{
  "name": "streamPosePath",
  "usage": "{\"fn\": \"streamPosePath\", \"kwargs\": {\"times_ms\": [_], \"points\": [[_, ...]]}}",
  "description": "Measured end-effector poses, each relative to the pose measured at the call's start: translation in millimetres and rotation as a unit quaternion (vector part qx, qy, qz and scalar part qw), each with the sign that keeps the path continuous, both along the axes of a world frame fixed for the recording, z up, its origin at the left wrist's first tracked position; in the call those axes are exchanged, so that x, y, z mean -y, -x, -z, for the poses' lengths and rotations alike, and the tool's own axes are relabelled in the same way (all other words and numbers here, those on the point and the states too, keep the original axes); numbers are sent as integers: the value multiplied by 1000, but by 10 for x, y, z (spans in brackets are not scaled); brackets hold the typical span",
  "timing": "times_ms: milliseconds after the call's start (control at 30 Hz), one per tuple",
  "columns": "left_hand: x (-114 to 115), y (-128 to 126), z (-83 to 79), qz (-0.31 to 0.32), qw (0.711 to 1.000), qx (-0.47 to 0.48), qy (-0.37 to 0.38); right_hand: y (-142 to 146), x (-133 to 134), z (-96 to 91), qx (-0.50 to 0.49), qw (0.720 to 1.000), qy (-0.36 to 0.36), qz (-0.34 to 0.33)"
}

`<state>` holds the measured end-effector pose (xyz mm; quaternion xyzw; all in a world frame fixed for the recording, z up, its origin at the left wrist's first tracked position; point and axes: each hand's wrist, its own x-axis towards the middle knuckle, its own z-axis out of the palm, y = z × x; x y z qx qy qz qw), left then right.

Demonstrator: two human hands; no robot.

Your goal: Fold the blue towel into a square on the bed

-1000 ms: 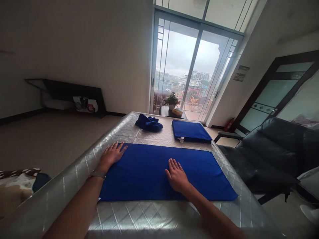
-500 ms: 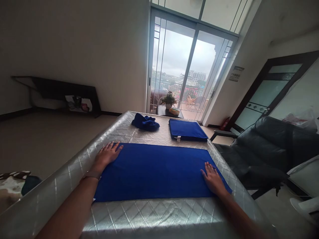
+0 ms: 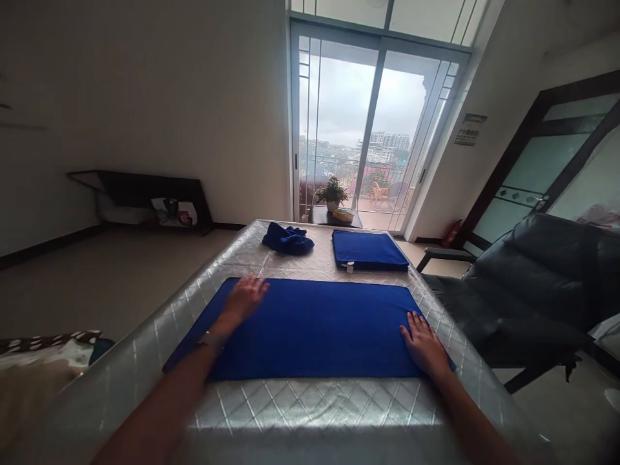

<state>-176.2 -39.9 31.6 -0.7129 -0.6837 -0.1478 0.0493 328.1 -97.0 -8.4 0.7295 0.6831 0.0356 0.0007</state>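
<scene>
A blue cloth (image 3: 320, 329), perhaps a towel, lies spread flat across the table. Over its far left part is my left hand (image 3: 246, 297), fingers stretched out and slightly blurred. My right hand (image 3: 426, 342) rests palm down near the cloth's right edge, fingers extended. Neither hand grips anything. Beyond the spread cloth, a neat stack of folded blue cloth (image 3: 369, 248) with a white tag sits at the far right. To its left lies a crumpled blue cloth (image 3: 287, 239).
A silver quilted cover (image 3: 310, 403) drapes the table. On the right stands a black armchair (image 3: 542, 297). Behind the table's far end, a small dark table (image 3: 317, 216) holds a potted plant (image 3: 332, 192) before glass sliding doors (image 3: 334, 116).
My left hand has moved right, from the cloth's left edge further onto it. My right hand stays near the right edge. The view has shifted slightly.
</scene>
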Motion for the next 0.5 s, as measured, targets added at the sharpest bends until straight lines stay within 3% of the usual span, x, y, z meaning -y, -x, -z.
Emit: {"fn": "streamPosePath", "kwargs": {"times_ms": [133,233,367,500], "points": [[236,-763,182,179,982,1,54,2,11,-10,-6,1000,-1,2],[480,-1085,381,232,968,4,93,-22,1,15,-8,1000,-1,-9],[697,-996,457,217,971,5,103,-55,-20,63,-14,1000,-9,-18],[862,-470,326,122,982,-1,146,-61,-29,82,-19,1000,-14,-14]]}}
